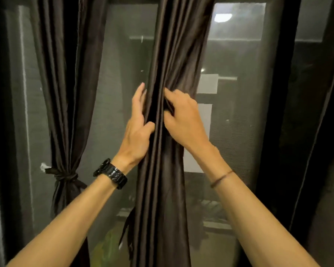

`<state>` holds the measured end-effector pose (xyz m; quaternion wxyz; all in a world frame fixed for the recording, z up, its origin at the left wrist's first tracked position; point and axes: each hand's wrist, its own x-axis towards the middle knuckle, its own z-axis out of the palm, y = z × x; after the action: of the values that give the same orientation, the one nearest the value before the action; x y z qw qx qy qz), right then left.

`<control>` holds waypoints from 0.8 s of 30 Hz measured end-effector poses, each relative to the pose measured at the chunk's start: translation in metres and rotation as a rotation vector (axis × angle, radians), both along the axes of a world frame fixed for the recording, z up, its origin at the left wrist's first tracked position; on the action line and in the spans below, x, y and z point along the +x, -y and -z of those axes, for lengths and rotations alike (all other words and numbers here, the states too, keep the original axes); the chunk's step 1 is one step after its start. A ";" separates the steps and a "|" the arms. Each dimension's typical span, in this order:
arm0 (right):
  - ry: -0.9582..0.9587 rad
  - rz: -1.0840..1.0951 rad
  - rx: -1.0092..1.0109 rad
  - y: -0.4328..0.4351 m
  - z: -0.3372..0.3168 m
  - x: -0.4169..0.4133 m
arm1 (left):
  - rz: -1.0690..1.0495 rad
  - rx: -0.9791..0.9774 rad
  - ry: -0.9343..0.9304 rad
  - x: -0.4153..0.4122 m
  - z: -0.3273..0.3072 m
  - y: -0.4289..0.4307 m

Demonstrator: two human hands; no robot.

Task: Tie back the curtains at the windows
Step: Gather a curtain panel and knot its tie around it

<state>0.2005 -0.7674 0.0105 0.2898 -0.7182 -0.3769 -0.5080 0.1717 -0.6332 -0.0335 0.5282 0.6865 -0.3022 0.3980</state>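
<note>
Both grips are clamped on the middle curtain (162,189), at about mid-height of the view. Left grip (139,124): fingers reach round the curtain's left edge, thumb presses on the front, fabric pinched between them. Right grip (183,120): fingers curled into the folds from the right side, holding a bunch. The two grips sit just beside each other with a narrow band of pleats between them. Black watch (112,173) on the left wrist, thin brown band (221,178) on the right wrist.

Middle curtain hangs gathered into a column, dark brown, running from the top of the view to the bottom. A narrow dark strip (126,228) hangs at its lower left edge, possibly a tie strap; too blurred to tell.

Left curtain (66,74) is cinched by a knotted tie (66,177) well below grip height, the tie running to a white fixing (43,167) on the left.

Window pane (116,93) shows between the two curtains and again right of the middle one. Dark frame post (278,112) stands well right of the right grip.
</note>
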 end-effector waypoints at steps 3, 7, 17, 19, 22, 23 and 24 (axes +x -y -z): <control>-0.147 -0.051 0.135 0.028 0.060 -0.015 | 0.041 0.048 -0.078 -0.007 0.027 0.007; -0.271 -0.139 0.250 0.048 0.134 -0.027 | 0.135 0.080 -0.195 -0.014 0.074 0.013; -0.452 0.059 0.118 0.040 0.223 -0.055 | 0.285 0.066 -0.384 -0.034 0.146 0.025; -0.501 0.081 0.113 0.036 0.230 -0.056 | 0.286 0.049 -0.412 -0.037 0.155 0.025; -0.541 0.064 0.116 0.033 0.242 -0.054 | 0.239 0.008 -0.482 -0.036 0.170 0.023; -0.550 0.067 0.113 0.032 0.247 -0.053 | 0.221 -0.020 -0.515 -0.034 0.175 0.021; -0.559 0.074 0.106 0.032 0.251 -0.053 | 0.203 -0.028 -0.537 -0.033 0.180 0.019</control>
<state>0.1472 -0.7994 -0.2404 0.4011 -0.8275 -0.2288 -0.3194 0.1382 -0.6522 -0.2139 0.6359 0.7261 -0.2131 0.1515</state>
